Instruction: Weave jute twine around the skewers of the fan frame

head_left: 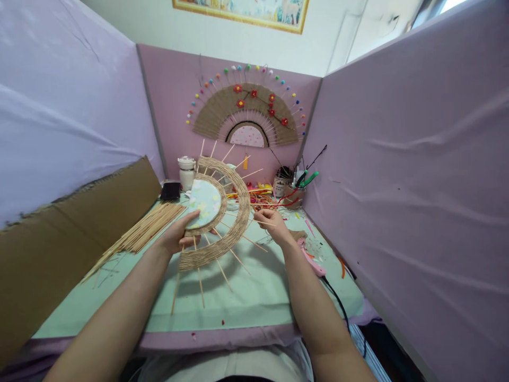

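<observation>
My left hand (182, 233) grips a half-round woven fan (238, 228) by its pale patterned centre piece, thumb on the front and fingers behind. Thin wooden sticks spread outward from that centre through a wide band of brown twine. The fan is held tilted above the table, its curved side toward the right. Just outside the band's right edge, my right hand (273, 224) is closed in a pinch beside the stick ends. Whatever lies between its fingertips is too small to make out.
A bundle of wooden sticks (149, 228) lies left, beside a cardboard sheet (79, 233). At right rests a pink glue gun (314, 262) with a black cord. Behind are a white jar (186, 172), a tool holder (295, 197) and a finished fan (214, 114) on the partition.
</observation>
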